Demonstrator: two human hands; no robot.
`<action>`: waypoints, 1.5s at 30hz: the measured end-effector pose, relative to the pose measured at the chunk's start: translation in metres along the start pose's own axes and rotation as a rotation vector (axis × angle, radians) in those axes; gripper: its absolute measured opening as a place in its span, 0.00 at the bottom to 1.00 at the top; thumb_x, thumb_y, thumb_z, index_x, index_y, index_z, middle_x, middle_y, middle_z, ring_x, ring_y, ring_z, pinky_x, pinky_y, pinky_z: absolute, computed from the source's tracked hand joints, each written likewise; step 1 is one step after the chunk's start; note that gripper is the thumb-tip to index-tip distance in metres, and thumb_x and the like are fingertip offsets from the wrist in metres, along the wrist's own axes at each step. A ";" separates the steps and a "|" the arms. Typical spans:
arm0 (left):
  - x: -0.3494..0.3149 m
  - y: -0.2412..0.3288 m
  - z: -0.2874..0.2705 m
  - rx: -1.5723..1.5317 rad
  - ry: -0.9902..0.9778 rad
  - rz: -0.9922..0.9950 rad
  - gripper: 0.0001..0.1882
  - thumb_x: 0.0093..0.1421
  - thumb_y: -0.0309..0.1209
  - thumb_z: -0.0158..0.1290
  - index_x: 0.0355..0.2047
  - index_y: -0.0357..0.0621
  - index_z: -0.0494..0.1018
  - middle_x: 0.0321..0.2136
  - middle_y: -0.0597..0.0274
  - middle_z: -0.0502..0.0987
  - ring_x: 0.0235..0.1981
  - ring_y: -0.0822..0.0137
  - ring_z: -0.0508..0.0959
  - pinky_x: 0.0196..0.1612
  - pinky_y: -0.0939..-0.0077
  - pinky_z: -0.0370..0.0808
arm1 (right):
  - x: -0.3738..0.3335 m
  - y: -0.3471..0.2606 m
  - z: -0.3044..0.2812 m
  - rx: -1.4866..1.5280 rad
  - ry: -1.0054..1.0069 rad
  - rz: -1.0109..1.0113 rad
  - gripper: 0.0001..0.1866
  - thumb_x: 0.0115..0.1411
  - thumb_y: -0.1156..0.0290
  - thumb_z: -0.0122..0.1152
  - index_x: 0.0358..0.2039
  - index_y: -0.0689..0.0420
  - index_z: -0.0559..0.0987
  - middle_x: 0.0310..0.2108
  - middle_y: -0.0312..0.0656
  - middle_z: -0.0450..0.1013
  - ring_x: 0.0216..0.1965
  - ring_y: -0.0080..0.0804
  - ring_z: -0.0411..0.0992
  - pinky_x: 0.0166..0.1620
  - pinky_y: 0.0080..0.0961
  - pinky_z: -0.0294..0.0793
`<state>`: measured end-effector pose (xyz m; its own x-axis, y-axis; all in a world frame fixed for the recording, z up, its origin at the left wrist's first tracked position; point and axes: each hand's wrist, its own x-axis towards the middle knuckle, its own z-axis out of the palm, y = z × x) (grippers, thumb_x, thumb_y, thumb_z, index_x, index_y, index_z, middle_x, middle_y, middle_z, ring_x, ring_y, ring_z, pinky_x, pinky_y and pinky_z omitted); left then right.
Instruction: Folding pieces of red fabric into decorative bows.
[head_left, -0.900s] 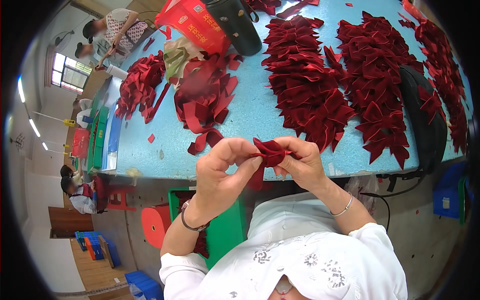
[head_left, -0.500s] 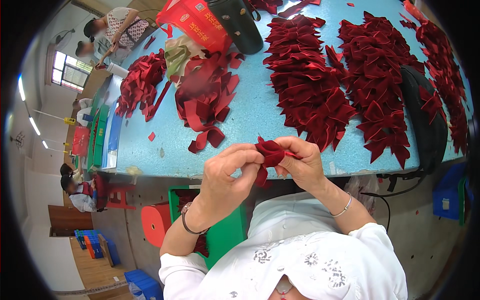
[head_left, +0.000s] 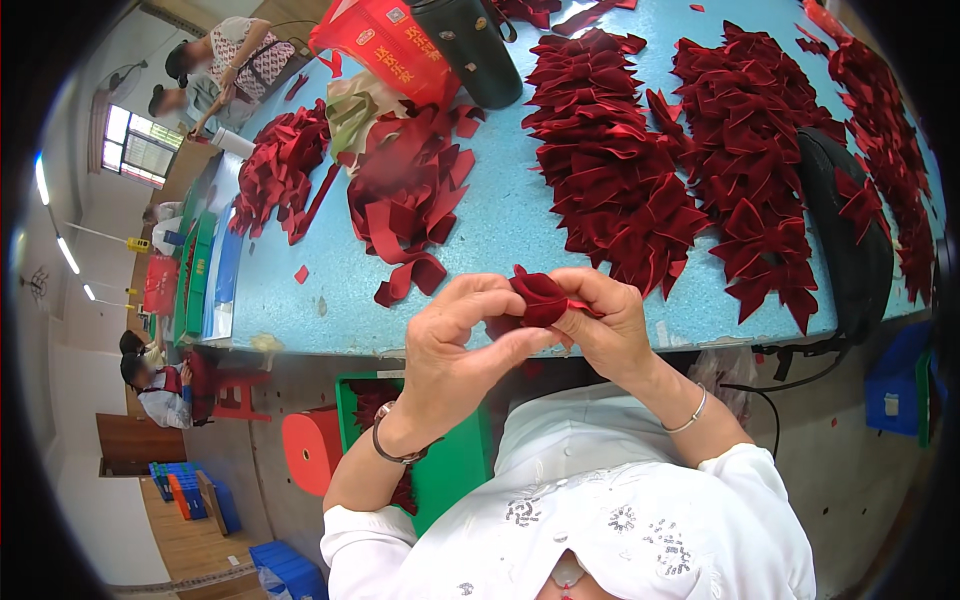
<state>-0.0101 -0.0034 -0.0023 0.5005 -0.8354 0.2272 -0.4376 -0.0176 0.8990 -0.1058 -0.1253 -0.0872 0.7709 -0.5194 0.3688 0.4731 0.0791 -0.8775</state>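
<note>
Between my two hands, just over the table's near edge, is a dark red velvet ribbon bow (head_left: 538, 297). My left hand (head_left: 462, 335) grips its left side, thumb stretched underneath toward the right fingers. With thumb and fingers closed, my right hand (head_left: 603, 312) pinches the bow's right side. Parts of the bow are hidden behind the fingers. Beyond my hands, finished-looking red bows (head_left: 625, 185) lie in a dense overlapping row. Loose red ribbon strips (head_left: 408, 185) are heaped to the left of that row.
The blue table (head_left: 490, 215) also carries a dark green bottle (head_left: 468, 50), a red bag (head_left: 380, 45), a second row of bows (head_left: 750, 170) and a black bag (head_left: 848, 240). Below the edge sit a green crate (head_left: 455, 475) and a red stool (head_left: 312, 450). Other people are at the far left.
My left thumb has extended rightward under the bow, and its hanging ribbon end is no longer visible. My right hand keeps its pinch in nearly the same place.
</note>
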 end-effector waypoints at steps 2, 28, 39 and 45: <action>0.001 -0.001 0.002 -0.029 0.013 -0.035 0.08 0.46 0.15 0.59 0.29 0.32 0.75 0.33 0.60 0.73 0.34 0.73 0.72 0.35 0.83 0.71 | -0.001 -0.001 -0.001 -0.032 -0.006 0.008 0.11 0.59 0.72 0.56 0.40 0.64 0.74 0.24 0.35 0.73 0.20 0.14 0.67 0.20 0.10 0.65; 0.003 -0.024 0.006 -0.385 0.122 -0.286 0.05 0.50 0.20 0.59 0.29 0.34 0.76 0.33 0.64 0.73 0.30 0.78 0.73 0.32 0.86 0.72 | 0.000 -0.006 -0.002 -0.738 0.173 -0.605 0.15 0.49 0.80 0.64 0.38 0.60 0.72 0.26 0.40 0.71 0.21 0.25 0.69 0.20 0.20 0.65; 0.003 -0.025 0.006 -0.421 0.095 -0.271 0.04 0.51 0.20 0.58 0.29 0.34 0.76 0.34 0.65 0.72 0.30 0.78 0.73 0.33 0.86 0.72 | 0.003 0.007 -0.011 -0.617 0.051 -0.602 0.11 0.50 0.83 0.61 0.35 0.62 0.74 0.26 0.42 0.71 0.22 0.30 0.70 0.22 0.21 0.67; 0.002 -0.022 0.008 -0.390 0.058 -0.214 0.05 0.51 0.19 0.57 0.30 0.34 0.76 0.35 0.64 0.71 0.30 0.77 0.73 0.33 0.86 0.72 | 0.004 0.001 -0.007 -0.422 0.083 -0.429 0.10 0.48 0.84 0.60 0.33 0.63 0.75 0.27 0.43 0.71 0.24 0.32 0.70 0.24 0.22 0.69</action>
<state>-0.0054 -0.0084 -0.0244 0.5950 -0.8031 0.0309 -0.0103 0.0308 0.9995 -0.1056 -0.1336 -0.0889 0.5050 -0.4967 0.7059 0.5112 -0.4869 -0.7082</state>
